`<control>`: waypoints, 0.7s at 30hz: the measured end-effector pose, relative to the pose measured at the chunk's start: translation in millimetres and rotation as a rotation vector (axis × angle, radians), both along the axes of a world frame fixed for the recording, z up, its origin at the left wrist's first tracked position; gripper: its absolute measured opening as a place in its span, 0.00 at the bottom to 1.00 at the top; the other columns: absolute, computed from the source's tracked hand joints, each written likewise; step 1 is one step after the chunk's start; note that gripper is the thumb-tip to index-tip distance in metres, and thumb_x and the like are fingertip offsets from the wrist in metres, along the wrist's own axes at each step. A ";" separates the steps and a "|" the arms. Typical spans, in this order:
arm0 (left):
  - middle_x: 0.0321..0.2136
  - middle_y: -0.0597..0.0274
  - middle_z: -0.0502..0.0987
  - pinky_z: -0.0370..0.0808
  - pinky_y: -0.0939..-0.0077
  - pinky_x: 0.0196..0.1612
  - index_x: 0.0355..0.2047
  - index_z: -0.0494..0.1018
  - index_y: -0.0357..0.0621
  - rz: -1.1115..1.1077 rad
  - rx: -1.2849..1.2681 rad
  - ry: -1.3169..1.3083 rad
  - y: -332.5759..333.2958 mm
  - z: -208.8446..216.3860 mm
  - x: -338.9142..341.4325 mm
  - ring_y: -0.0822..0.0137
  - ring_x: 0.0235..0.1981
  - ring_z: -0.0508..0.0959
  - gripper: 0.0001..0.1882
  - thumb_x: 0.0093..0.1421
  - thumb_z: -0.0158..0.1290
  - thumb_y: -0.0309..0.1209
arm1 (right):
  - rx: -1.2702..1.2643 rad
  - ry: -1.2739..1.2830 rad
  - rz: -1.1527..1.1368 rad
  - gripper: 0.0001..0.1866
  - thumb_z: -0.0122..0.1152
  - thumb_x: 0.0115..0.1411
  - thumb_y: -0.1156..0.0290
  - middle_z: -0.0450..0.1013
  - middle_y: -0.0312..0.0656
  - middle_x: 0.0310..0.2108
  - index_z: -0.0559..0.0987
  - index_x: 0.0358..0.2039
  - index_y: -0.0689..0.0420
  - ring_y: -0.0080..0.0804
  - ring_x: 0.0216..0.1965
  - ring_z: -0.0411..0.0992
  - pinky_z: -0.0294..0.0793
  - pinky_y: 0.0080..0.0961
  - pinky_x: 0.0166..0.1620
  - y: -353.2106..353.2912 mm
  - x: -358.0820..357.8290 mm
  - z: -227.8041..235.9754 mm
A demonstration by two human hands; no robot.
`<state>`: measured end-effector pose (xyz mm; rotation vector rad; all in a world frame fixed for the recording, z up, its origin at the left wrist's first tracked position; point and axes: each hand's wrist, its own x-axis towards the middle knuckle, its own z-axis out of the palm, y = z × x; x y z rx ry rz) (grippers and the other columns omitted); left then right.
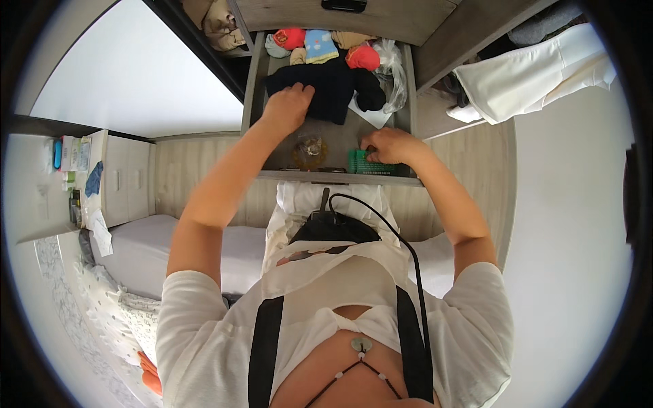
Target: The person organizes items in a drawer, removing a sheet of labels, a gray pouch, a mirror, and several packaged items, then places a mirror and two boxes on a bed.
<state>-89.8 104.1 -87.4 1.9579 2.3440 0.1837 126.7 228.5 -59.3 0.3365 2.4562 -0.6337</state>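
At the front right of the open drawer (347,139), I see the right hand (390,145) with its fingers bent down onto a green packet (381,167). The fingertips are partly hidden, so I cannot tell whether they grip it or only press on it; the hand also covers part of the packet's upper edge.

Farther back on the left, the left hand (289,107) lies over the lower left part of a dark cloth (326,85), fingers curled. From my view I cannot tell whether they pinch the fabric, and its folds are lost in black.

Between the hands, nearer the drawer front, a yellowish ring-shaped item (310,152) is hard to make out. A white sheet (369,112) shows only partly beside the dark cloth. Behind sit a red bundle (362,57) and a crumpled clear bag (392,71), its contents unclear to me.
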 end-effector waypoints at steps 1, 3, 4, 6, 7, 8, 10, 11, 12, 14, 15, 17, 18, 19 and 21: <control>0.35 0.53 0.68 0.73 0.66 0.39 0.42 0.64 0.42 0.007 0.011 -0.032 -1.4 2.0 1.2 0.53 0.38 0.73 0.21 0.46 0.55 0.26 | 0.024 0.052 -0.045 0.15 0.60 0.48 0.66 0.73 0.44 0.34 0.75 0.38 0.53 0.42 0.40 0.70 0.69 0.35 0.42 0.3 -2.6 0.9; 0.34 0.53 0.69 0.72 0.66 0.39 0.39 0.65 0.41 0.023 0.033 -0.097 -4.7 4.3 4.0 0.54 0.38 0.73 0.19 0.46 0.55 0.27 | 0.070 0.157 -0.132 0.13 0.58 0.49 0.66 0.73 0.44 0.34 0.75 0.37 0.53 0.43 0.41 0.70 0.69 0.35 0.42 -0.1 -8.2 -0.2; 0.40 0.53 0.68 0.70 0.65 0.44 0.43 0.65 0.44 0.090 -0.084 -0.134 -3.3 9.4 5.2 0.52 0.43 0.71 0.22 0.46 0.56 0.27 | 0.097 0.232 -0.131 0.14 0.57 0.50 0.66 0.72 0.44 0.35 0.74 0.39 0.52 0.43 0.40 0.70 0.69 0.36 0.41 0.3 -11.3 0.9; 0.45 0.52 0.65 0.68 0.64 0.48 0.46 0.65 0.49 0.081 -0.108 -0.066 -7.6 1.6 1.0 0.50 0.48 0.67 0.24 0.47 0.56 0.27 | 0.146 0.382 -0.126 0.15 0.55 0.52 0.65 0.70 0.44 0.39 0.73 0.41 0.51 0.44 0.40 0.70 0.69 0.36 0.41 -0.7 -19.7 4.2; 0.48 0.52 0.64 0.67 0.64 0.50 0.47 0.65 0.51 0.075 -0.123 -0.034 -10.3 -3.2 -0.7 0.49 0.50 0.65 0.25 0.47 0.55 0.26 | 0.173 0.454 -0.143 0.16 0.55 0.52 0.65 0.68 0.44 0.41 0.72 0.43 0.50 0.45 0.40 0.70 0.69 0.36 0.41 -3.6 -25.2 8.0; 0.55 0.46 0.55 0.61 0.61 0.55 0.51 0.64 0.59 0.079 -0.200 -0.174 -9.6 -5.2 -8.5 0.45 0.57 0.56 0.28 0.48 0.54 0.24 | 0.197 0.526 -0.159 0.18 0.55 0.53 0.64 0.67 0.44 0.44 0.70 0.46 0.48 0.45 0.40 0.69 0.69 0.36 0.41 -8.6 -32.9 13.8; 0.56 0.39 0.53 0.59 0.61 0.56 0.52 0.64 0.54 0.121 -0.069 -0.342 -14.4 -10.3 -16.0 0.43 0.58 0.52 0.28 0.48 0.52 0.23 | 0.298 0.603 -0.120 0.27 0.56 0.53 0.60 0.58 0.44 0.54 0.62 0.54 0.44 0.47 0.43 0.69 0.70 0.36 0.43 -13.7 -48.9 14.9; 0.56 0.36 0.51 0.58 0.61 0.57 0.52 0.63 0.52 0.138 -0.002 -0.425 -15.0 -12.0 -18.9 0.43 0.59 0.51 0.28 0.49 0.51 0.22 | 0.326 0.501 -0.133 0.29 0.56 0.52 0.58 0.56 0.46 0.56 0.61 0.55 0.44 0.45 0.45 0.68 0.69 0.35 0.45 -15.3 -56.7 14.1; 0.56 0.34 0.51 0.57 0.61 0.57 0.52 0.63 0.49 0.181 0.023 -0.431 -14.4 -13.5 -20.7 0.42 0.59 0.49 0.27 0.49 0.50 0.22 | 0.354 0.399 -0.148 0.31 0.56 0.52 0.57 0.54 0.47 0.57 0.59 0.56 0.44 0.44 0.46 0.68 0.68 0.34 0.46 -17.7 -64.5 14.5; 0.55 0.29 0.50 0.54 0.62 0.59 0.52 0.62 0.42 0.275 0.082 -0.433 -15.7 -12.0 -23.5 0.41 0.60 0.46 0.26 0.50 0.48 0.23 | 0.414 0.189 -0.161 0.37 0.56 0.51 0.52 0.47 0.46 0.61 0.54 0.59 0.46 0.41 0.53 0.63 0.65 0.32 0.51 -13.0 -75.6 5.0; 0.54 0.29 0.51 0.54 0.62 0.59 0.52 0.61 0.39 0.247 0.009 -0.385 -13.9 -8.9 -23.2 0.41 0.60 0.46 0.26 0.50 0.47 0.23 | 0.407 0.185 -0.163 0.37 0.56 0.51 0.52 0.47 0.45 0.61 0.54 0.59 0.46 0.40 0.54 0.62 0.64 0.32 0.51 -7.6 -75.5 -2.7; 0.54 0.29 0.52 0.54 0.63 0.59 0.51 0.61 0.33 0.201 -0.141 -0.303 -14.2 -7.2 -18.7 0.40 0.60 0.45 0.24 0.51 0.45 0.24 | 0.389 0.165 -0.158 0.38 0.56 0.51 0.52 0.47 0.43 0.61 0.53 0.59 0.47 0.38 0.56 0.60 0.63 0.32 0.53 -4.1 -73.3 -6.0; 0.55 0.32 0.53 0.53 0.63 0.59 0.51 0.61 0.33 0.173 -0.112 -0.316 -11.6 -21.0 -28.0 0.40 0.60 0.44 0.24 0.52 0.45 0.24 | 0.372 0.178 -0.187 0.35 0.57 0.52 0.57 0.49 0.40 0.61 0.56 0.58 0.47 0.37 0.56 0.59 0.63 0.33 0.53 -2.4 -72.3 -6.4; 0.55 0.34 0.53 0.54 0.63 0.58 0.51 0.61 0.33 0.139 -0.091 -0.262 -9.4 -28.6 -33.3 0.41 0.59 0.47 0.24 0.52 0.45 0.25 | 0.363 0.215 -0.165 0.34 0.57 0.52 0.59 0.50 0.40 0.61 0.57 0.58 0.47 0.36 0.56 0.59 0.63 0.33 0.53 -0.8 -69.4 -6.6; 0.55 0.38 0.54 0.57 0.63 0.57 0.51 0.61 0.33 0.074 -0.057 -0.158 -12.9 -39.8 -36.4 0.43 0.58 0.51 0.24 0.52 0.45 0.25 | 0.335 0.282 -0.119 0.31 0.57 0.52 0.63 0.51 0.38 0.60 0.60 0.56 0.47 0.36 0.56 0.59 0.63 0.32 0.53 4.6 -63.2 -8.5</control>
